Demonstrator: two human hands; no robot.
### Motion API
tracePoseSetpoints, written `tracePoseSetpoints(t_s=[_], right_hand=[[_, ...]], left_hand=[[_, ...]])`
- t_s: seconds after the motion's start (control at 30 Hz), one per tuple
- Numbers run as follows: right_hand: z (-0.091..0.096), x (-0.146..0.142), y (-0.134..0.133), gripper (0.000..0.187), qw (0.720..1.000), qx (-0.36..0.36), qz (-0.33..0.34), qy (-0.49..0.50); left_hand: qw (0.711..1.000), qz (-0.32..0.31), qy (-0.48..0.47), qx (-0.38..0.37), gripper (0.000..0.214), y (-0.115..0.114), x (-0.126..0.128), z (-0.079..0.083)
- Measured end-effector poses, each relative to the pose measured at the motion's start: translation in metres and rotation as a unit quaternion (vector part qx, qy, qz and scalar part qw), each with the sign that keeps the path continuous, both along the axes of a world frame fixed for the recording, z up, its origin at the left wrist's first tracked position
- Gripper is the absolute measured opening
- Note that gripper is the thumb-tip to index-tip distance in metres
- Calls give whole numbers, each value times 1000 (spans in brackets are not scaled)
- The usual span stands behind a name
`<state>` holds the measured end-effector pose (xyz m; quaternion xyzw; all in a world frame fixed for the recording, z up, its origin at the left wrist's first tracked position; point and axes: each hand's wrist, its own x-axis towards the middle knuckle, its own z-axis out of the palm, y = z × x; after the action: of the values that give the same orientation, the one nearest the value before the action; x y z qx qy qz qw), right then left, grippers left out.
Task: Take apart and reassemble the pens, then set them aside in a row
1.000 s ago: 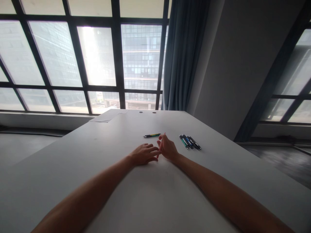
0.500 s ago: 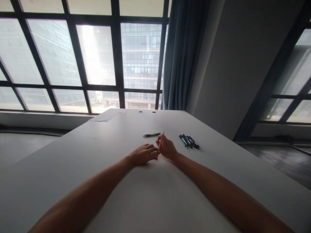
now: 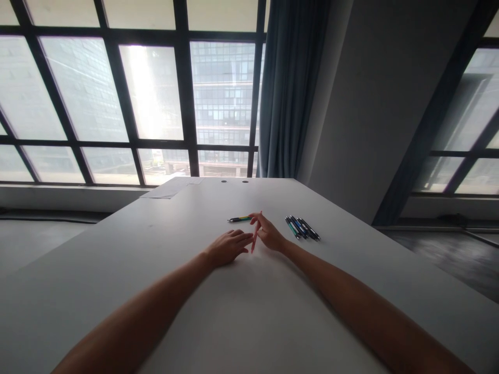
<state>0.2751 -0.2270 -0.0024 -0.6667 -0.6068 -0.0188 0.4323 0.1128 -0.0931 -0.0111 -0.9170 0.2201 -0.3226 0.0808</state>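
Note:
My right hand (image 3: pixel 268 235) pinches a thin pink pen (image 3: pixel 255 240) that slants down toward the grey table (image 3: pixel 249 311). My left hand (image 3: pixel 228 246) lies palm down on the table just left of the pen, fingers stretched toward its lower end. A green and yellow pen (image 3: pixel 238 219) lies just beyond both hands. A small bunch of dark blue and teal pens (image 3: pixel 302 227) lies to the right of my right hand.
A sheet of paper (image 3: pixel 171 188) lies at the table's far left corner, near two round cable holes (image 3: pixel 234 181). Large windows and a blue curtain (image 3: pixel 288 88) stand behind the table. A grey wall rises at the right.
My right hand has opened a little around the pink pen, and the pen now tilts lower, tip nearer the table. My left hand stays flat. The view has tipped slightly.

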Motion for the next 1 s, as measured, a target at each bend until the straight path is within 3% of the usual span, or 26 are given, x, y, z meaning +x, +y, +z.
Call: tracePoseSetpoints(t_s=[0.1,0.2,0.33,0.4,0.5,0.57,0.63,0.73,0.87,1.0], right_hand=[[9,4,4,42,990,-6,33,134],[24,18,-1,41,977,-6,11,215],[44,60,-25,67,975,18,-71,210],[48,86,-42,68,968,42,-147,199],[43,123,-68,47,936,51,-312,154],[35,143,-81,31,904,13,-413,107],[25,157,-92,24,877,-42,-471,80],[13,167,-102,23,856,-108,-502,68],[6,167,-105,19,853,-137,-500,64],[4,162,-102,34,854,-171,-484,87]], left_hand=[[1000,25,12,-13,38,0,-1,-1],[998,52,29,-33,36,0,-2,-2],[992,80,66,-65,30,0,-2,-1],[989,94,84,-77,30,0,-1,-1],[986,109,90,-87,33,0,0,-2],[986,109,87,-90,34,1,1,-3],[986,107,85,-94,34,1,1,-4],[986,106,84,-98,34,1,0,-3],[986,106,84,-98,34,1,0,-4],[987,104,79,-98,33,3,1,-6]])
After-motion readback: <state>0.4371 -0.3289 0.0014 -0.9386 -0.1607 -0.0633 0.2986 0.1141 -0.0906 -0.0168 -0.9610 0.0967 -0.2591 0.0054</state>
